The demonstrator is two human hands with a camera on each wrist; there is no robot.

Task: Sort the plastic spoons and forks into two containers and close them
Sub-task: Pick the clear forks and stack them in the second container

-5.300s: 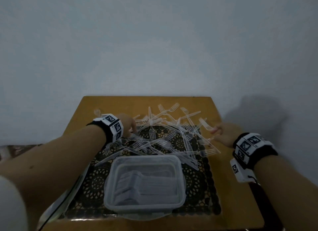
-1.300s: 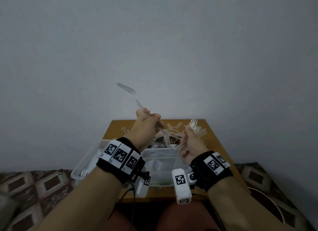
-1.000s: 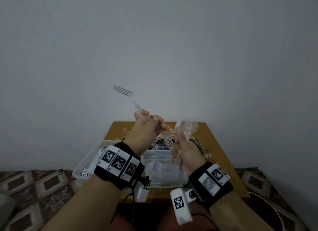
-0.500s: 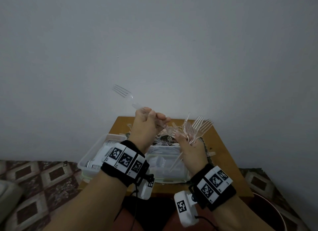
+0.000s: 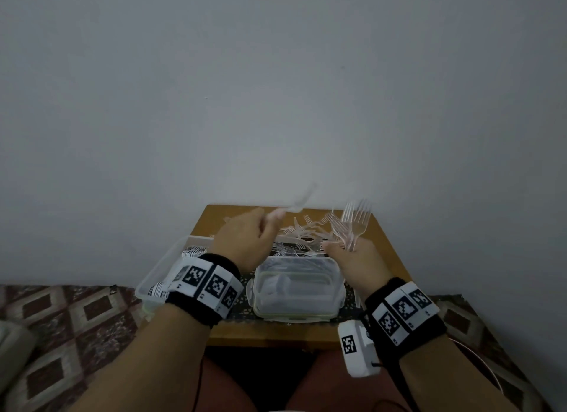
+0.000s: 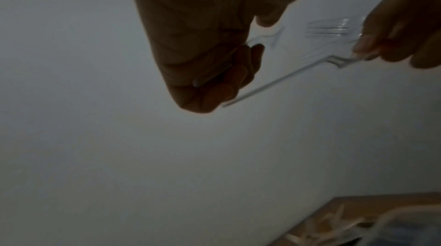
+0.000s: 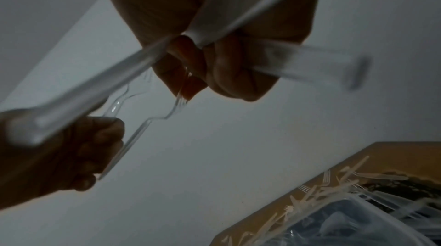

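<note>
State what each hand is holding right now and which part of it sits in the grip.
The left hand holds one clear fork by its handle. The right hand holds a bunch of clear forks by their handles, tines up.

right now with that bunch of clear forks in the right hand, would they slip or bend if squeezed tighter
Probably light: the right hand holds the whole bunch of forks by the handles alone. Likely slippery, since the smooth clear handles fan out at different angles instead of stacking. The thin stems look apt to flex or snap under a hard squeeze.

No readable text, apparently; only square coded markers on both wristbands (image 5: 211, 284).
</note>
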